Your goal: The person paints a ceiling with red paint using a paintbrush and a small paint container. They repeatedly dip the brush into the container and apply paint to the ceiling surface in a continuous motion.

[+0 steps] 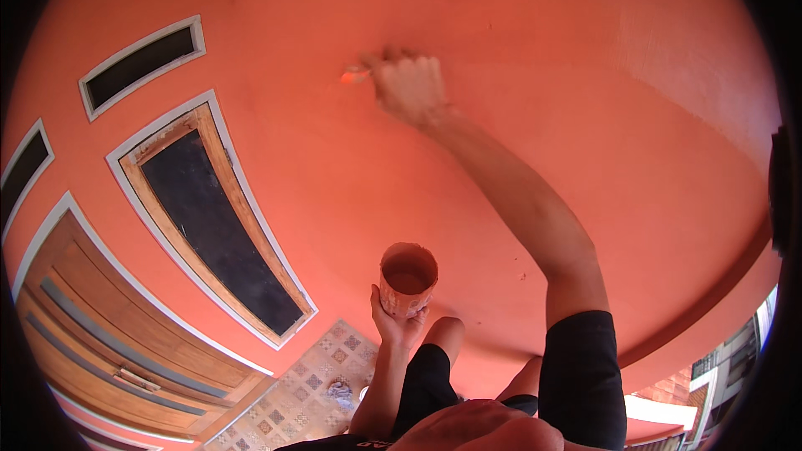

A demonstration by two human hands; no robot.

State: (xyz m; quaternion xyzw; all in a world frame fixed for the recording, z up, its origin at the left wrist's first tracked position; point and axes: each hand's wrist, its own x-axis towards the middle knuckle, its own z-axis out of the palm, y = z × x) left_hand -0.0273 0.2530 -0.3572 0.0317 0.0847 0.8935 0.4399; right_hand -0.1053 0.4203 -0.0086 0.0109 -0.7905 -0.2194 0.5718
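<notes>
My left hand holds up a round, paint-smeared tub from below, its fingers wrapped round the lower wall. The tub is upright, and reddish-orange paint lies inside it. Higher up, my right hand is closed on a paintbrush, whose bright orange tip points left against the orange wall. Motion blurs the brush and fingers, and its handle is mostly hidden in the fist.
To the left are a wood-framed window, a small dark vent window and a wooden door. Below lies a patterned tile floor with a crumpled pale item. A paler patch marks the wall at upper right.
</notes>
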